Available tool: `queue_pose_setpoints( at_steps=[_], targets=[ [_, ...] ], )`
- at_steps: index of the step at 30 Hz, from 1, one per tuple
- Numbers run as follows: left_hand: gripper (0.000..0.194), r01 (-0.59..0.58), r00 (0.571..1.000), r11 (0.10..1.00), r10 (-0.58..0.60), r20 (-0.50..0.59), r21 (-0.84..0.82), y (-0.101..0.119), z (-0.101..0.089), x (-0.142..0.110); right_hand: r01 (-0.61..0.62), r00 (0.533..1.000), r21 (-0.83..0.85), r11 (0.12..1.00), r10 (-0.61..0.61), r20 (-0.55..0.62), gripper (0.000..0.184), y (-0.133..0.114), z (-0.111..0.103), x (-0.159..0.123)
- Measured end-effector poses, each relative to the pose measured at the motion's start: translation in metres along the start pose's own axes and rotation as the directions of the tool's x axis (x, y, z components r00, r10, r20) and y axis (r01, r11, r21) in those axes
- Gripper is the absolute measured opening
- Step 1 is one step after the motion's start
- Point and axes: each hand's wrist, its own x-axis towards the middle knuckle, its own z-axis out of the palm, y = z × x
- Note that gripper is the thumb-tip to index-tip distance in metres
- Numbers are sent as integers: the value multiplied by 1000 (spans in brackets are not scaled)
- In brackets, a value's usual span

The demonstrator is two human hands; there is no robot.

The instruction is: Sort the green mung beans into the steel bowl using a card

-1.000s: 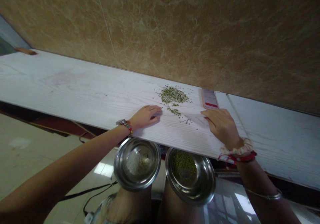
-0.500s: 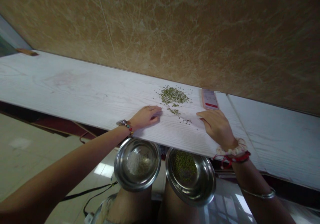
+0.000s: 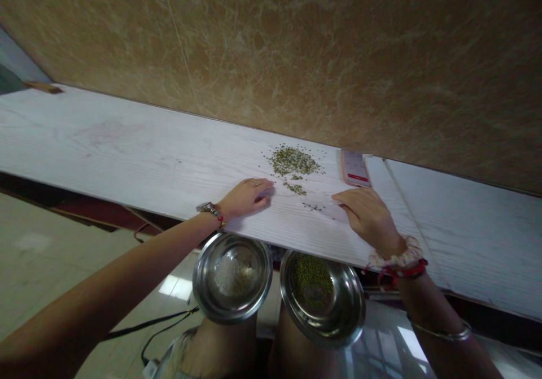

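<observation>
Small green mung beans (image 3: 294, 160) lie in a loose heap on the white wood-grain tabletop (image 3: 203, 147). A smaller cluster and a thin row of beans lie on the near side of the heap. My left hand (image 3: 248, 197) rests flat on the table, fingers stretched out, fingertips just left of the small cluster. With fingers pinched together, my right hand (image 3: 366, 212) holds a thin, see-through plastic piece (image 3: 324, 199) by the row of beans; its outline is faint. Below the table edge, a steel bowl (image 3: 359, 317) holds more mung beans.
A second steel bowl (image 3: 199, 288) with whitish grains sits left of the bean bowl; both bowls are at my knees. A phone (image 3: 355, 170) lies beyond my right hand. The marbled brown wall (image 3: 254, 57) borders the table's far edge. Black cables (image 3: 148, 322) hang lower left.
A few beans have been drawn slightly away from the small cluster, leaving a wider gap before the thin row. My right hand has shifted only a little; my left hand stays put.
</observation>
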Motion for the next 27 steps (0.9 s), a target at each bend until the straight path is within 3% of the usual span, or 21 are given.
queue_pose_setpoints(
  at_steps=[7, 14, 22, 27],
  targets=[
    [29, -172, 984, 985, 172, 34, 2, 6, -7, 0, 43, 999, 36, 998, -42, -20, 20, 4, -2, -3],
    [34, -357, 924, 934, 358, 135, -33, 11, -16, 2, 4, 999, 8, 1000, -4, -50, 21, 5, -3, -3],
    [36, -281, 945, 960, 277, 175, -3, 10, -15, 1, 32, 999, 115, 993, -36, 35, 21, -6, -10, -5],
    [33, -340, 929, 941, 336, 153, -2, 10, -15, 1, 78, 995, 128, 989, -84, 44, 19, -4, -25, -5]
  ],
)
